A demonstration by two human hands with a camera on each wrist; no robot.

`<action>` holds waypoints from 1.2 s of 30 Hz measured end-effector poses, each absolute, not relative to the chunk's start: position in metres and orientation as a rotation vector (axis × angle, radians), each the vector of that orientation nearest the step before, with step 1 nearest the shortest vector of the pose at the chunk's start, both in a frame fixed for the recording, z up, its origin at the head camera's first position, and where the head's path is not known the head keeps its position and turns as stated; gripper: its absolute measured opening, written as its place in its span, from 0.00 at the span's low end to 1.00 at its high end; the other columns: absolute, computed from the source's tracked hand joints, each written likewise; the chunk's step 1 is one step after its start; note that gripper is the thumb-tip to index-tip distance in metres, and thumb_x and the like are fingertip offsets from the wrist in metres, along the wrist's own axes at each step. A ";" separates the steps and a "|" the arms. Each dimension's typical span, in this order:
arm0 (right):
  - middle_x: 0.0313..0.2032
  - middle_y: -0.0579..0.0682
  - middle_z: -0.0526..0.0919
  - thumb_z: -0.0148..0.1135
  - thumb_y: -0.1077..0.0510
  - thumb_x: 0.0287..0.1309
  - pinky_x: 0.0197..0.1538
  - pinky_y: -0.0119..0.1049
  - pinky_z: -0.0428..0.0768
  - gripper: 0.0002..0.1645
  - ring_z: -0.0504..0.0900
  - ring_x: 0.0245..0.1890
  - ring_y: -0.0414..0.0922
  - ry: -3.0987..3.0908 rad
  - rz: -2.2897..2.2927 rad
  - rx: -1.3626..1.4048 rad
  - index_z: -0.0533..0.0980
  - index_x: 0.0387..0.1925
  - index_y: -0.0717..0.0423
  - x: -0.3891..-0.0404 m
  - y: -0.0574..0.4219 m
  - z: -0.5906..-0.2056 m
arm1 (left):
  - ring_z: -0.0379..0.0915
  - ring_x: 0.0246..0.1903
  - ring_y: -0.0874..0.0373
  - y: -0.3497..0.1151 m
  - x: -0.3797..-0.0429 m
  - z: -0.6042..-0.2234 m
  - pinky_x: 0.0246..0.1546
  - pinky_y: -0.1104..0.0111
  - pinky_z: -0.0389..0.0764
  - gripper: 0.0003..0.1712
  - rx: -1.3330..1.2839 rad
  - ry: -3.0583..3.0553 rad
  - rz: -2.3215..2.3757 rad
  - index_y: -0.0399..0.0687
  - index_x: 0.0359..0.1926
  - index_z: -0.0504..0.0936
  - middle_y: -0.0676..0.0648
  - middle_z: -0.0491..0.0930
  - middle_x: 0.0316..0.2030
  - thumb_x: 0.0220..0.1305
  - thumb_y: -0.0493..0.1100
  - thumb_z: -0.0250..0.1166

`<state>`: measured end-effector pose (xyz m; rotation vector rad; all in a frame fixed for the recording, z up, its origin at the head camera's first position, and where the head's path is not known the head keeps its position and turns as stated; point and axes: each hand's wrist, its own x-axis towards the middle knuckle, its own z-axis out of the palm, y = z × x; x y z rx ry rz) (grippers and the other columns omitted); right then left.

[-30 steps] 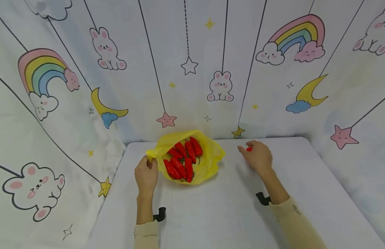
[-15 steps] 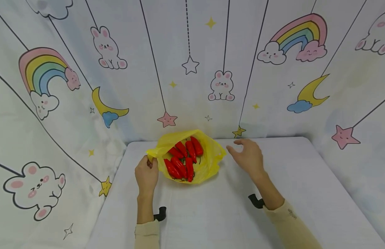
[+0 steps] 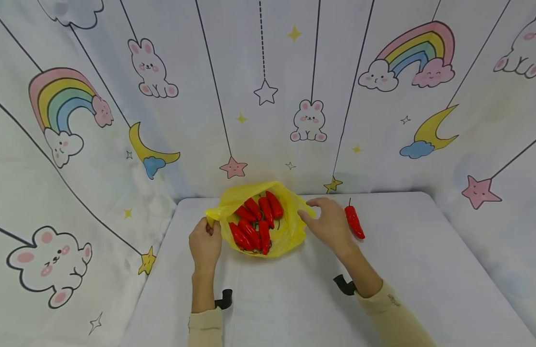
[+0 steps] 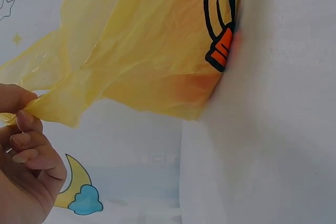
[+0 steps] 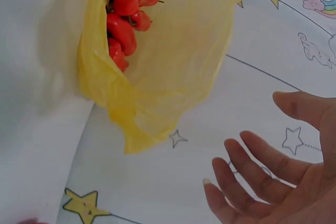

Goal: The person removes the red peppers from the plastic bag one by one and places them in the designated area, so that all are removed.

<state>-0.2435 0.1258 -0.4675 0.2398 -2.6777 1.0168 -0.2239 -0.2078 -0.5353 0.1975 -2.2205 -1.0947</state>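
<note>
A yellow plastic bag [image 3: 294, 231] lies on its side with its mouth facing me, and several red chili peppers [image 3: 264, 237] sit inside it. My left hand [image 3: 204, 245] pinches the bag's left rim between thumb and fingers; in the left wrist view the thin plastic [image 4: 58, 103] stretches away from the grip. Beside the bag's right edge is my right hand [image 3: 330, 224], its fingers spread and holding nothing. The right wrist view has this hand [image 5: 273, 182] apart from the plastic. One loose red chili pepper [image 3: 355, 222] lies on the table right of that hand, stem pointing away.
A white cloth covers the table [image 3: 276, 303]. Directly behind its far edge hangs a white curtain [image 3: 268, 130] printed with rabbits, stars and rainbows, which also runs along both sides. Black mounts [image 3: 224, 299] are strapped at both wrists.
My right hand has let go of a red chili pepper, now lying on the table, and has moved left to the bag's right edge. The left hand keeps its pinch on the rim.
</note>
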 end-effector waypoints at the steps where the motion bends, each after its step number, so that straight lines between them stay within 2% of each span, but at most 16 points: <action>1: 0.54 0.54 0.86 0.72 0.42 0.62 0.60 0.58 0.79 0.27 0.81 0.57 0.56 -2.681 1.018 0.249 0.83 0.55 0.55 -0.243 0.123 -0.468 | 0.63 0.19 0.54 -0.208 -0.224 -0.535 0.20 0.65 0.63 0.12 0.198 -2.219 -1.095 0.44 0.27 0.75 0.49 0.67 0.19 0.71 0.38 0.63; 9: 0.51 0.53 0.87 0.72 0.45 0.63 0.57 0.52 0.81 0.24 0.83 0.53 0.55 -2.686 1.037 0.345 0.84 0.52 0.56 -0.245 0.104 -0.481 | 0.63 0.19 0.54 -0.208 -0.223 -0.534 0.20 0.65 0.64 0.12 0.198 -2.216 -1.115 0.44 0.28 0.76 0.48 0.68 0.19 0.70 0.38 0.63; 23: 0.45 0.49 0.88 0.73 0.44 0.61 0.49 0.46 0.85 0.22 0.85 0.46 0.48 -2.749 1.025 0.348 0.86 0.48 0.55 -0.250 0.072 -0.507 | 0.63 0.19 0.55 -0.207 -0.222 -0.533 0.20 0.67 0.64 0.11 0.194 -2.213 -1.110 0.43 0.28 0.76 0.49 0.67 0.19 0.71 0.37 0.63; 36: 0.40 0.48 0.89 0.76 0.46 0.59 0.36 0.36 0.83 0.22 0.83 0.36 0.42 -2.835 0.940 0.363 0.86 0.47 0.57 -0.257 0.049 -0.535 | 0.62 0.18 0.55 -0.209 -0.221 -0.532 0.19 0.66 0.63 0.12 0.180 -2.189 -1.115 0.44 0.26 0.75 0.49 0.67 0.19 0.69 0.36 0.64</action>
